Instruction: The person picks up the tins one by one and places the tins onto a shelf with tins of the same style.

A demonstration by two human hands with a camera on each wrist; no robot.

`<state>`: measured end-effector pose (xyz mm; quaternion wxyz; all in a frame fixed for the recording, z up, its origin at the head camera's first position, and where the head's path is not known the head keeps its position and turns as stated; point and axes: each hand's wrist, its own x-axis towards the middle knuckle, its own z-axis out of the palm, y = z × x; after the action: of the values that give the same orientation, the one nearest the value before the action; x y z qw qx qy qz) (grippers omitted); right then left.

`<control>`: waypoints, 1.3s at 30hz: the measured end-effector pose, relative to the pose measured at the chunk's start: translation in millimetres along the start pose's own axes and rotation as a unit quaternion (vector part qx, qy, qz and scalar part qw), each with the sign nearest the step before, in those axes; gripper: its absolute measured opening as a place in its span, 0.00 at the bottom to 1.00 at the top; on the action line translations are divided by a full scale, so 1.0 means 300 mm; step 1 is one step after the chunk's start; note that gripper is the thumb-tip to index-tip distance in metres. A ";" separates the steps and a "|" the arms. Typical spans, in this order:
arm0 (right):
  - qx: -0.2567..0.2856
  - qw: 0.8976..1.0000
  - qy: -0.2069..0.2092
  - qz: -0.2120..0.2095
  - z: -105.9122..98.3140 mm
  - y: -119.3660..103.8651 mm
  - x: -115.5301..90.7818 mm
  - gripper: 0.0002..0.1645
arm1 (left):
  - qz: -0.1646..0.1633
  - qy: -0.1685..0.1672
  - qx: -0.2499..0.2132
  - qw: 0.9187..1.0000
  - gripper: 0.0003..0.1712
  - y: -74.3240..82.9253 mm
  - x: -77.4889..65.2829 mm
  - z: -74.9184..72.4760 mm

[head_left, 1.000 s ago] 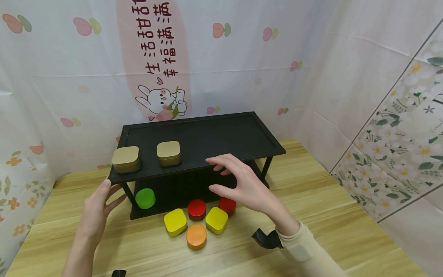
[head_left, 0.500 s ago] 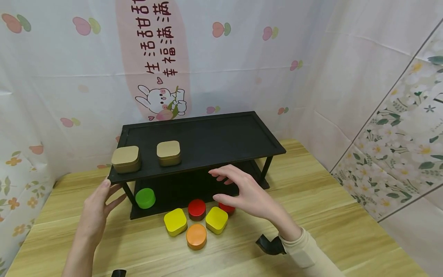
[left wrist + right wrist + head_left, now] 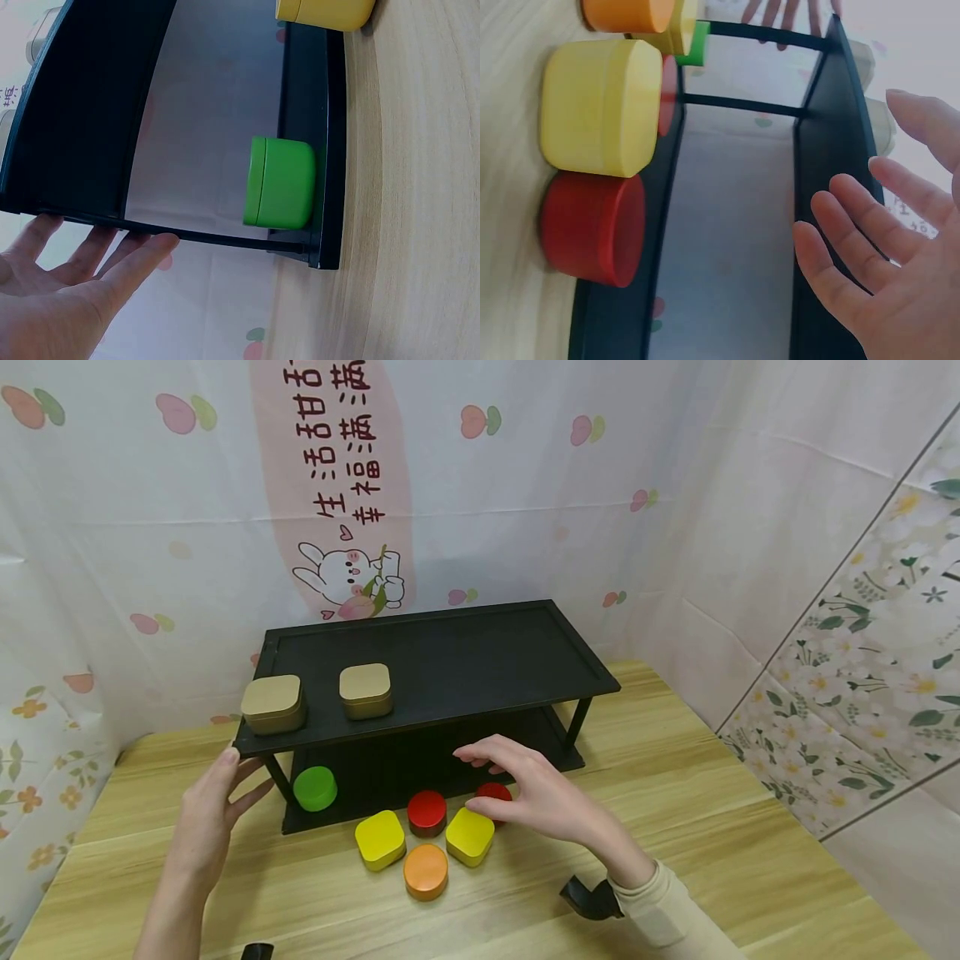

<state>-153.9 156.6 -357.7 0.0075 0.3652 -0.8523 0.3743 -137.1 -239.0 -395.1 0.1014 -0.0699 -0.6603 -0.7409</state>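
Note:
My left hand point(image 3: 206, 822) rests its fairly straight fingers point(image 3: 82, 259) on the left end of a black two-tier rack point(image 3: 450, 660). Hovering above the tins is my right hand point(image 3: 536, 793), fingers spread, nothing held. Under its thumb lies a yellow square tin point(image 3: 469, 837); a round red tin point(image 3: 592, 229) beside it is partly covered by the hand in the head view. Another yellow tin point(image 3: 380, 841), a red one point(image 3: 427, 814) and a round orange tin point(image 3: 426, 872) stand on the table close by. On the lower shelf, near my left hand, sits a green tin point(image 3: 281, 184).
Two gold square tins point(image 3: 273, 703) stand on the rack's top at the left. A patterned cloth point(image 3: 487, 527) hangs behind the wooden table point(image 3: 675, 793). A black curved piece point(image 3: 591, 899) shows under my right wrist.
My right hand has shifted slightly right and lower, toward the right-hand yellow and red tins. My left hand and the tins stay put.

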 end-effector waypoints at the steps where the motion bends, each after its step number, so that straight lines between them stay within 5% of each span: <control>1: -0.002 1.000 -0.003 0.000 0.003 0.003 -0.001 0.32 | 0.000 0.000 0.000 1.000 0.22 0.000 0.000 0.000; 39: -0.092 0.987 -0.126 0.047 0.068 0.071 -0.030 0.37 | 0.019 -0.004 -0.018 1.000 0.21 0.000 -0.001 0.003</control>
<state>-155.2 158.8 -388.3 -0.0845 0.3665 -0.8934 0.2455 -136.8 -238.1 -395.1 0.1116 -0.0869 -0.6455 -0.7505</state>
